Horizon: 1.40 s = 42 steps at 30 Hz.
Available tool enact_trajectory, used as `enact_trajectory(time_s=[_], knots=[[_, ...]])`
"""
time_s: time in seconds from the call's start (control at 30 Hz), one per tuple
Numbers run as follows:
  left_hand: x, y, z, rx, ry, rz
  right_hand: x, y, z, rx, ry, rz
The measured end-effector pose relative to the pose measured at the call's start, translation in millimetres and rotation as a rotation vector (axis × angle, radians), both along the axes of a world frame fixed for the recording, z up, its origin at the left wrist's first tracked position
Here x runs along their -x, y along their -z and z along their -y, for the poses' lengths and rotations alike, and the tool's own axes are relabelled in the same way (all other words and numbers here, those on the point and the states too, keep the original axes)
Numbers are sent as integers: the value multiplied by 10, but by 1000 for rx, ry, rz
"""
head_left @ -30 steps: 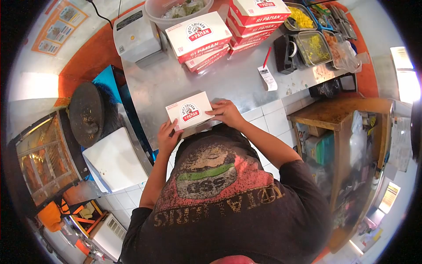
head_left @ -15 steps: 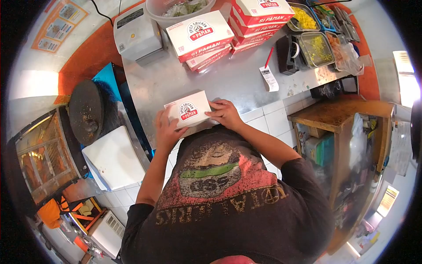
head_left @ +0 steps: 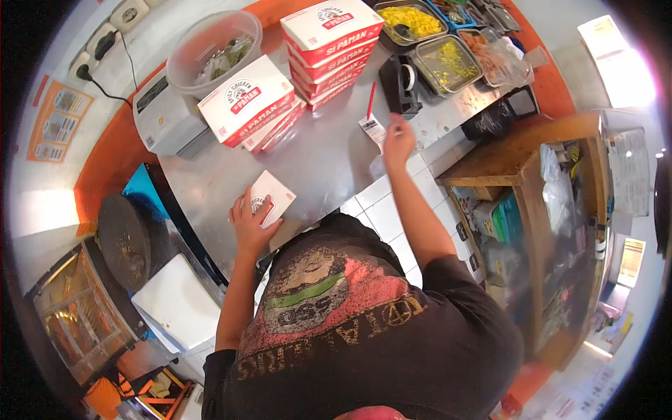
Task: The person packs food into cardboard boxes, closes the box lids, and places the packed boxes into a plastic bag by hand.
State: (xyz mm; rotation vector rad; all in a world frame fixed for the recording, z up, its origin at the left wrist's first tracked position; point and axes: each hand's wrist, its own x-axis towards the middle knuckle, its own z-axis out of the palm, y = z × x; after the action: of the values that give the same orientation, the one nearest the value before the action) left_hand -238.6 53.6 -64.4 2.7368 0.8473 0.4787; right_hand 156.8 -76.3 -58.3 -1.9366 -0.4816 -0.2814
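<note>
A white takeaway box [head_left: 278, 198] printed "Spicy Chicken Si Paman" is held in my left hand [head_left: 250, 222] over the near left part of the metal counter, fingers along one side and thumb across its printed face. My right hand [head_left: 399, 143] is off the box, its fingers curled together just in front of a black tape dispenser [head_left: 402, 80]. Whether anything is between those fingers is hidden. Beside that hand lie a paper receipt [head_left: 372, 129] and a red pen [head_left: 371, 100].
Stacked red and white boxes [head_left: 245, 98] stand at the back, with a taller stack [head_left: 332, 59] beside them. A clear plastic tub [head_left: 183, 66] and a label printer [head_left: 164, 115] sit back left. Metal trays of yellow food [head_left: 448, 63] are back right. A wooden cabinet [head_left: 518, 164] stands right.
My right hand has let go of the box and moved right and up to the tape dispenser. The box, now in my left hand alone, has turned. The camera view has shifted.
</note>
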Motion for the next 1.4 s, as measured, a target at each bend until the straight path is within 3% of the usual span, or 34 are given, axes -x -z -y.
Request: enact_trajectory(time_s=[0.07, 0.2, 0.27, 0.3, 0.33, 0.4, 0.5, 0.6, 0.73, 0.8, 0.83, 0.9, 0.93, 1.0, 1.03, 1.07, 1.2, 1.3, 1.37, 1.4], knots=[[5, -47, 15, 52, -5, -47, -630, -15, 64, 30, 245, -151], [-80, -290, 67, 157, -31, -166, -1340, 129, 39, 132, 276, -67], [-91, -244, 84, 109, -28, -135, -1620, 309, 0, 154, 129, -385], [-95, -225, 96, 75, -28, -109, -1973, 775, 10, 151, 103, -467], [-105, -226, 114, 71, -26, -108, -1983, 720, 9, 147, 104, -467], [-134, -214, 144, 56, -63, -101, -1949, 574, 46, -376, -160, -921], [-144, -189, 140, 72, -69, -99, -1689, 212, 223, -605, -95, -967], [-161, -257, 139, 55, -60, -69, -1317, 210, 411, -447, 21, -853], [-202, -240, 153, 25, -60, -87, -1159, 469, 408, -321, 21, -903], [-199, -220, 146, 13, -56, -29, -1199, 592, 392, -37, -39, -473], [-163, -221, 163, 4, -55, -45, -1152, 685, 456, -45, -40, -488], [-223, -208, 157, 155, -113, 62, -1125, 783, 560, 529, 112, -348], [-335, -232, 121, 133, -123, 73, -1128, 754, 541, 508, 100, -337], [-408, -269, 280, 138, -188, 121, -945, 793, 614, -65, -323, -574], [-555, -454, 378, 256, -245, 121, -739, 533, 566, -48, -465, -561], [-652, -606, 475, 267, -285, 99, -476, 21, 439, -36, -607, -545], [-1125, -891, 538, 281, -225, 158, 468, -1101, 107, 220, -1048, -639], [-1323, -938, 567, 217, -211, 157, 901, -892, -29, 77, -1151, -627], [-1378, -999, 579, 176, -217, 171, 1051, -847, -39, 239, -897, -481], [-1394, -1070, 590, 171, -229, 174, 1063, -869, -29, 241, -908, -477]])
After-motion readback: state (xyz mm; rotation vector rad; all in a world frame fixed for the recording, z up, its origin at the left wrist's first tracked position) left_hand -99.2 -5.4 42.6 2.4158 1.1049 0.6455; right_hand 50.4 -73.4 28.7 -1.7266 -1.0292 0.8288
